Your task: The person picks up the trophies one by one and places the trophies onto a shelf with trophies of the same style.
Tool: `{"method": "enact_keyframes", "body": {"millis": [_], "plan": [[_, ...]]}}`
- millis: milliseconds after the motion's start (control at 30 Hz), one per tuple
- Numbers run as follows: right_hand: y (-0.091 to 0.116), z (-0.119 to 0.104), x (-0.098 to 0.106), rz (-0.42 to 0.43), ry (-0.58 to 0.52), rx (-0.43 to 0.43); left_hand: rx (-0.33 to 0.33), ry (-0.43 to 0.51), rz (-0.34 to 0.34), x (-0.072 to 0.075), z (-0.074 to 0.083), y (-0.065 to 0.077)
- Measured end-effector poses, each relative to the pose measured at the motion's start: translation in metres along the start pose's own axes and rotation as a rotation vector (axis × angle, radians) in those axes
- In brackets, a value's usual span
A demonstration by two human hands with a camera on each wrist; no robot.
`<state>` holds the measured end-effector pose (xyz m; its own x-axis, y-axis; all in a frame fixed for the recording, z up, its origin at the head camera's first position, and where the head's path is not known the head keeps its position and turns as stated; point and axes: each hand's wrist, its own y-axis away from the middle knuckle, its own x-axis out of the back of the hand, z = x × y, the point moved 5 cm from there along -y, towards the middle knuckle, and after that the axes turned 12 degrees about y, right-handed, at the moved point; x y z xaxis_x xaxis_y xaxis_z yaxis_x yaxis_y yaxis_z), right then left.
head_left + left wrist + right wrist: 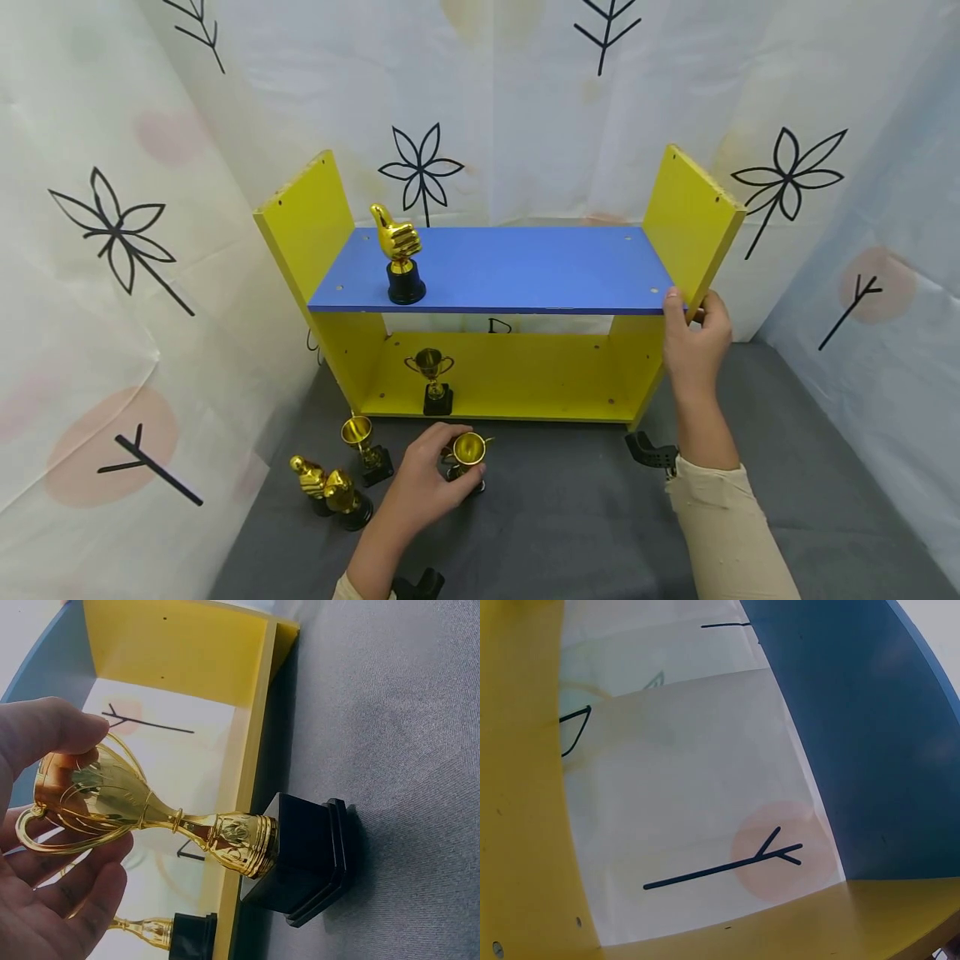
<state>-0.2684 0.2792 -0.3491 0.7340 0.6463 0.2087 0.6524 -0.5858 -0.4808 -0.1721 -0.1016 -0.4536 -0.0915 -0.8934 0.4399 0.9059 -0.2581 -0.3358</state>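
Note:
My left hand (429,473) pinches a gold trophy cup (112,791) by its bowl, thumb on one side and fingers on the other. The cup's black base (304,851) is close over the grey cloth, in front of the shelf. At the right, my right hand (693,342) grips the shelf unit (693,225) where the blue board meets the yellow side panel, thumb in front. A second trophy cup (430,367) stands upright on the lower yellow board. On the blue board (525,267), toward the left, stands a gold thumbs-up trophy (401,250). The right wrist view does not show the hand.
Left of my left hand, another trophy cup (360,437) and two gold figure trophies (309,477) with black bases stand on the grey cloth (562,517). Patterned white sheets (525,108) hang behind the shelf and at both sides.

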Motion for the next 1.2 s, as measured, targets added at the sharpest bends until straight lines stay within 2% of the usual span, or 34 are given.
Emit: {"method": "enact_keyframes", "body": {"millis": [733, 1067, 1200], "plan": [[0.0021, -0.0042, 0.0010, -0.011, -0.001, -0.011, 0.033, 0.030, 0.025, -0.0037, -0.0015, -0.0047], [0.0013, -0.0022, 0.0001, -0.002, -0.002, -0.004, 0.020, 0.034, 0.030, -0.0049, -0.0017, -0.0066], [0.0049, -0.0094, 0.0012, 0.002, -0.005, -0.003, 0.019, 0.042, 0.027, -0.0060, -0.0021, -0.0069]]}}
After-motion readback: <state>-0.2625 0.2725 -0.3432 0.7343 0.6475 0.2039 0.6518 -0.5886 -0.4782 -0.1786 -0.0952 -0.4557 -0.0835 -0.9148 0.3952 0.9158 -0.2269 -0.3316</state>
